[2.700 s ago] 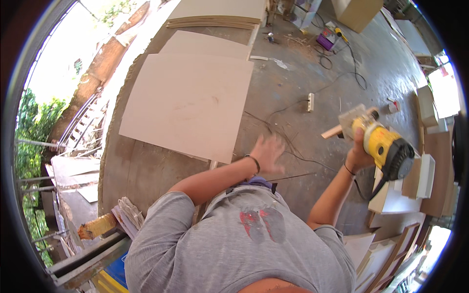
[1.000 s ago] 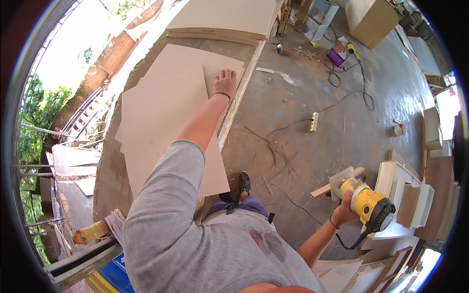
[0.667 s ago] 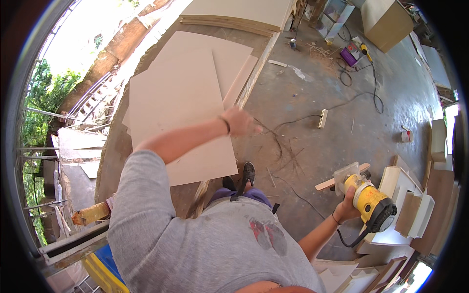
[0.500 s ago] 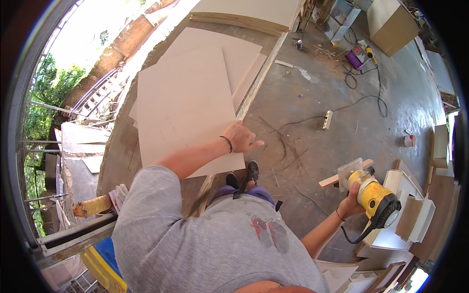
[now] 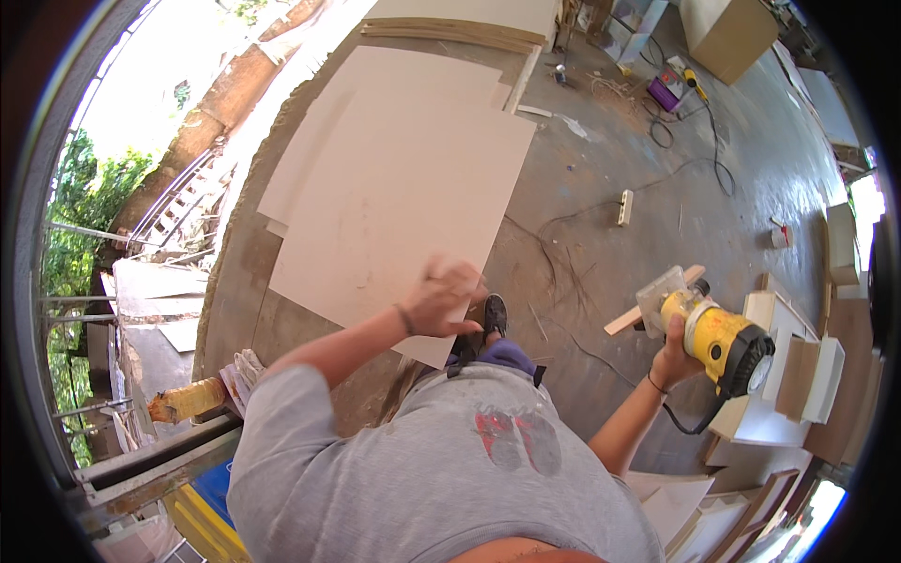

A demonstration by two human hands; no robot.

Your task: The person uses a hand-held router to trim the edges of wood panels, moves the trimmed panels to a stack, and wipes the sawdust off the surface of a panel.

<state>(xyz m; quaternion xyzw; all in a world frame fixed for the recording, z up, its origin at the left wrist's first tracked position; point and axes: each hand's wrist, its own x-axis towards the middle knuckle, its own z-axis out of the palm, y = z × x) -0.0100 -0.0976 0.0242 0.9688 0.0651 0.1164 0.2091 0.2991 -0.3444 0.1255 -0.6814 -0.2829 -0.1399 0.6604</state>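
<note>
A yellow and black router [image 5: 706, 342] is gripped in my right hand [image 5: 678, 358], off to my right. Its clear base faces away from me, with a strip of wood [image 5: 631, 321] across it. My left hand [image 5: 441, 298] is over the near right corner of a large pale board [image 5: 404, 197]. The fingers are blurred by motion, but the thumb stands out from them, and nothing shows in the hand. Whether it touches the board I cannot tell. Under this board lies another pale board [image 5: 305, 141], mostly covered.
A cable runs across the grey floor to a white power strip [image 5: 625, 208]. A purple tool [image 5: 664, 94] and a cardboard-coloured box [image 5: 730, 42] stand farther back. White panels and box pieces [image 5: 807, 380] lie at the right. Along the left, a ledge drops away outdoors.
The top board has turned and shifted to the right, over the boards beneath. My left hand has moved slightly toward me. My right hand still holds the router.
</note>
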